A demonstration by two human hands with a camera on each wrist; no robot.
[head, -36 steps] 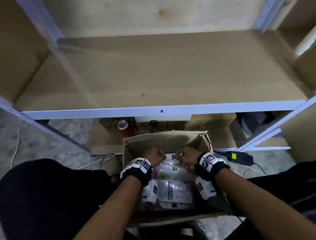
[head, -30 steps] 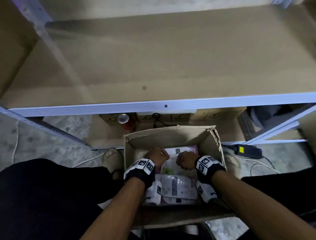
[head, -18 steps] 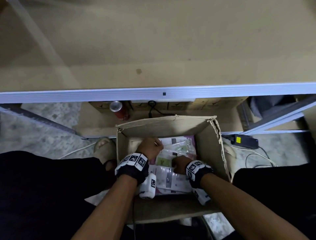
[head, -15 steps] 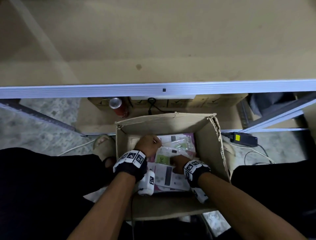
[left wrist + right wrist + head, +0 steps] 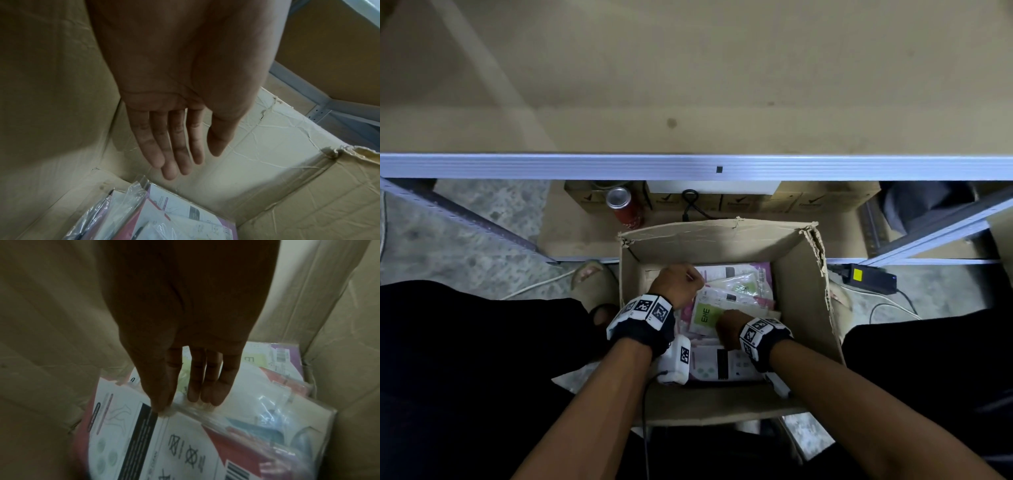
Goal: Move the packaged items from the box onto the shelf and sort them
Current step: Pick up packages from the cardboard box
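An open cardboard box point(image 5: 709, 243) stands on the floor between my feet. It holds several flat packaged items point(image 5: 736, 284) in clear plastic, one with a green label point(image 5: 705, 315). My left hand point(image 5: 678, 284) hangs in the box's far left part. Its fingers point(image 5: 170, 162) are straight and hover above the packets point(image 5: 174, 216), touching nothing. My right hand point(image 5: 729, 329) reaches down in the middle. Its straight fingertips point(image 5: 205, 395) and thumb rest on the edge of a clear packet point(image 5: 257, 415), above a white printed packet point(image 5: 164, 443). The wooden shelf point(image 5: 688, 85) above is bare.
The shelf's metal front rail point(image 5: 688, 167) crosses the view above the box. Under the shelf are a red can point(image 5: 625, 209), small cartons point(image 5: 756, 202) and a black cable. A black power adapter point(image 5: 869, 277) lies on the floor to the right. A sandalled foot point(image 5: 594, 277) is left of the box.
Both hands have gone down from the box's top into it. The right hand moved nearer to me onto the packets. My view has tilted downward.
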